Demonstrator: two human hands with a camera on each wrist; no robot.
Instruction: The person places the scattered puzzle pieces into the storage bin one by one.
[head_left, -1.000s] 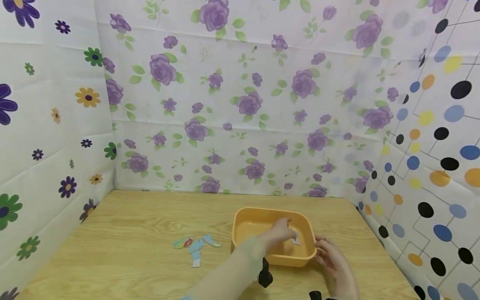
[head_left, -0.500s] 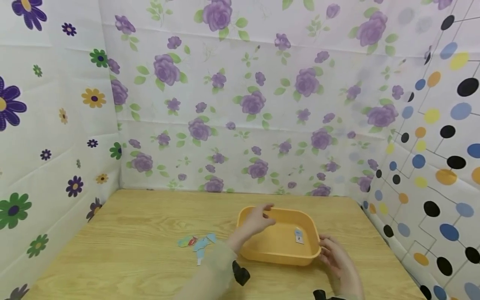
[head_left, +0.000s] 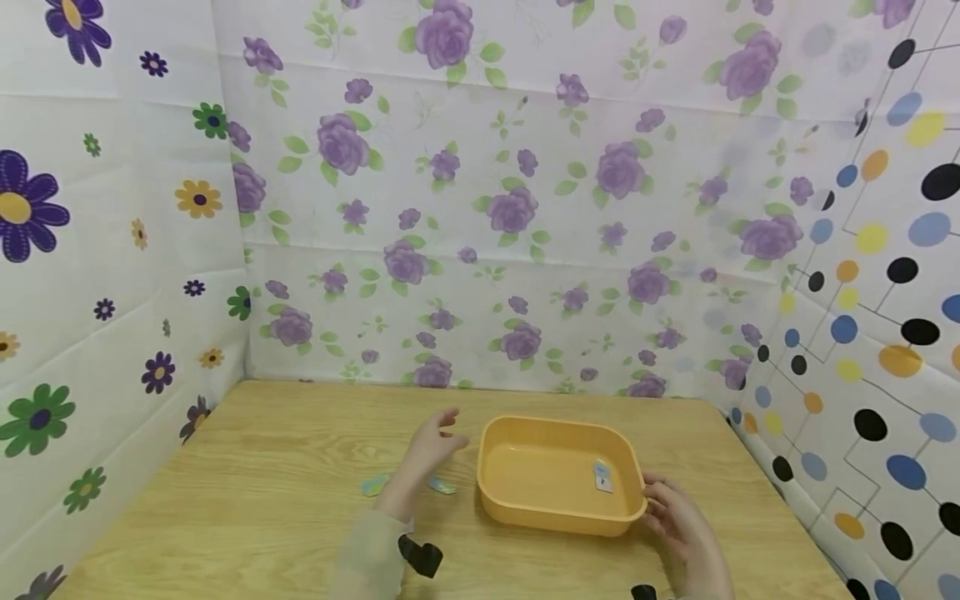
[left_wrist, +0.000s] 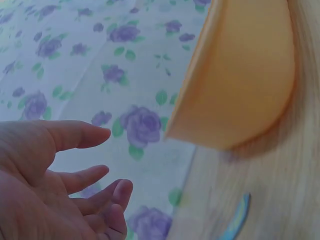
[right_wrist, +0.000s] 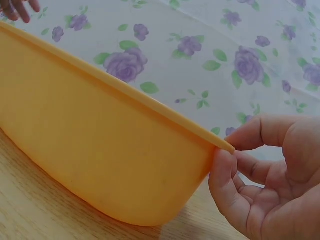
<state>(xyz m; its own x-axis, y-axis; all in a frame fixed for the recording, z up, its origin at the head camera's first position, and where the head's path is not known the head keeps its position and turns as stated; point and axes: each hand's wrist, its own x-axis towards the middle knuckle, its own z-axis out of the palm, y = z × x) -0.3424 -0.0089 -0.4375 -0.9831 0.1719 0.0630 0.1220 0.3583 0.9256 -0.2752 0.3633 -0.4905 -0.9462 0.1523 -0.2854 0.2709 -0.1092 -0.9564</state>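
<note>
A yellow-orange plastic bin (head_left: 558, 520) stands on the wooden table. Toward its right end lies a small flat cutout (head_left: 603, 477), light blue and white. With thumb and fingers my right hand (head_left: 678, 521) pinches the bin's right rim, seen closely in the right wrist view, where the bin wall (right_wrist: 110, 140) fills the left. Left of the bin, my left hand (head_left: 426, 447) hovers over the table, fingers loosely bent and holding nothing. Under that forearm are flat coloured pieces, a green-blue one (head_left: 373, 485) and a pale blue one (head_left: 442, 485) showing; the forearm hides the others.
A white cloth with purple roses (head_left: 510, 208) hangs behind the table (head_left: 300, 433). Patterned cloths stand at both sides, flowers (head_left: 159, 372) on the left and coloured dots (head_left: 870, 425) on the right. Black wrist mounts (head_left: 422, 557) sit on the forearms.
My left hand has come out of the bin and moved left to above the loose pieces. The cutout stays in the bin. My right hand keeps to the bin's right rim.
</note>
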